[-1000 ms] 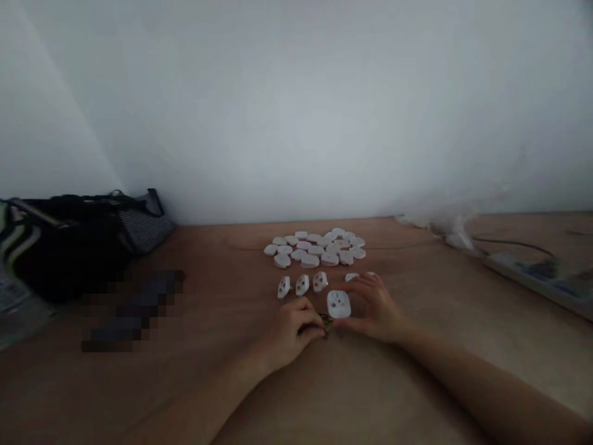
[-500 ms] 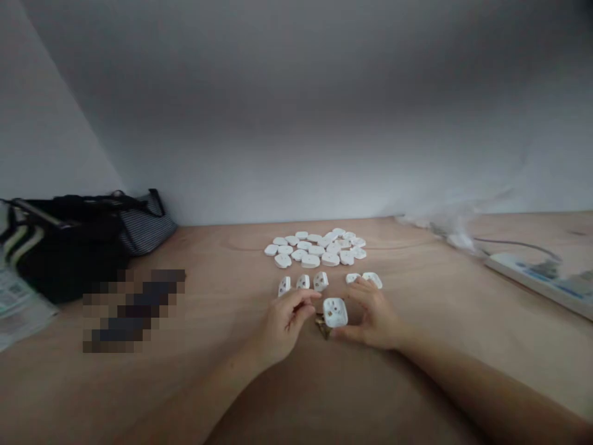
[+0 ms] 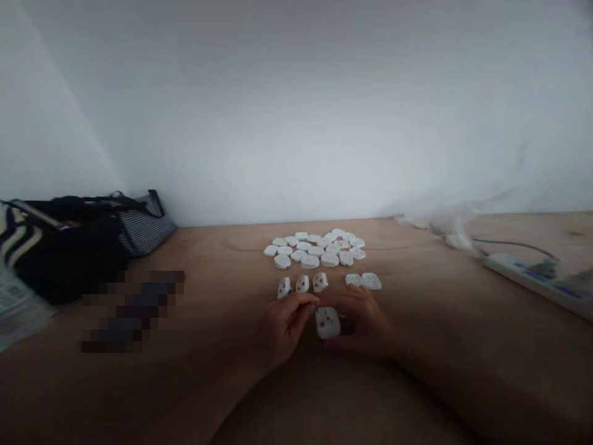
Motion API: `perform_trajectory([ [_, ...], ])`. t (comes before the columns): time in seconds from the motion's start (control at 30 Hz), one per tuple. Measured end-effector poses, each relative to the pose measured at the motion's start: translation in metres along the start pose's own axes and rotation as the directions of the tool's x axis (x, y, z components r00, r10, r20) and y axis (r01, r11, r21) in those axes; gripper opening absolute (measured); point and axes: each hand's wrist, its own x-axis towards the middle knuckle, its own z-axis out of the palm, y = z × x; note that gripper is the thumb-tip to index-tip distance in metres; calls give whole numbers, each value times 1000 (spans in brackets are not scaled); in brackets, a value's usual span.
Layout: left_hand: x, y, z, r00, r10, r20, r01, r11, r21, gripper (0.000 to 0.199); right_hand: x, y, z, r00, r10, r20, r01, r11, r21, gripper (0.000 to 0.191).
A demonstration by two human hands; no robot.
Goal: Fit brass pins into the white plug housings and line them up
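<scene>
My right hand (image 3: 365,318) is closed around a small white square plastic socket housing (image 3: 328,323), with fingers behind it and the thumb at its lower edge. The housing's face with several holes is turned toward me. Just left of it, my left hand (image 3: 290,324) has thumb and fingertips pinched together at its upper left corner; whatever they hold is too small to make out. Beyond my hands stand three similar white housings (image 3: 302,283) in a row. Near my right fingertips lie two flat white pieces (image 3: 371,281).
Many white plastic pieces (image 3: 315,251) lie grouped toward the wall. A black bag (image 3: 69,253) and a pixelated dark object (image 3: 139,309) are at the left. On the right are a white power strip (image 3: 537,281) with a cable and a clear plastic bag (image 3: 456,225).
The housing has moved slightly left and down, closer to my left fingertips. Brass-coloured bits seen beside it before are mostly hidden now. The hands and tabletop look darker.
</scene>
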Motion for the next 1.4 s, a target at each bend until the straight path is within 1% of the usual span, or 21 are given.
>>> perform_trajectory([
  [0.13, -1, 0, 1, 992, 108, -59, -108, 994, 14, 13, 0, -3, 0, 1000, 2, -7, -2, 1000, 5, 51],
  [0.27, -1, -1, 3, 985, 163, -50, -164, 986, -16, 12, 0, -3, 0, 1000, 11, -3, -11, 1000, 18, 51],
  [0.5, -1, -2, 5, 986, 159, -42, -161, 986, -49, 10, -1, -4, 3, 999, 19, -29, -18, 1000, 21, 52],
  [0.7, 1, 1, 3, 987, 157, -35, -159, 985, -64, 10, 0, -4, 3, 999, 11, -46, -10, 1000, 30, 52],
  [0.77, 1, 2, 2, 986, 167, -6, -167, 986, -25, 13, 0, -4, 3, 998, 5, -56, -4, 1000, 29, 50],
  [0.83, 1, 3, 0, 984, 174, 46, -176, 984, 21, 15, 0, -4, 4, 997, 13, -78, -11, 1000, 29, 48],
  [0.9, 0, 3, -1, 983, 165, 79, -168, 985, 29, 18, 0, -4, 3, 997, 22, -79, -19, 999, 30, 49],
  [0.97, -1, 3, -2, 995, 87, 45, -88, 996, 5, 23, 0, -3, 2, 997, 31, -70, -29, 999, 22, 51],
  [1.03, -2, 1, -1, 998, -63, 1, 63, 997, -40, 23, -1, -1, 0, 997, 40, -64, -40, 999, 1, 54],
  [1.07, -2, -1, -1, 989, -147, 8, 147, 986, -75, 21, -1, -1, 0, 997, 41, -64, -42, 999, -14, 55],
  [1.13, -2, -4, 2, 958, -273, 91, 284, 946, -157, 19, -1, 0, 0, 998, 38, -59, -40, 998, -38, 57],
  [1.2, -2, -6, 6, 926, -315, 207, 359, 903, -235, 21, -1, 0, 2, 999, 22, -36, -24, 999, -39, 57],
  [1.27, -2, -6, 9, 908, -323, 266, 396, 869, -296, 22, 0, 0, 3, 999, 18, -29, -19, 999, -34, 58],
  [1.33, -1, -7, 10, 901, -338, 273, 418, 845, -334, 22, 0, 0, 2, 1000, 18, -25, -19, 999, -36, 63],
  [1.4, -1, -8, 11, 903, -356, 241, 424, 832, -359, 23, 0, 2, -2, 999, 36, -22, -38, 998, -50, 70],
])
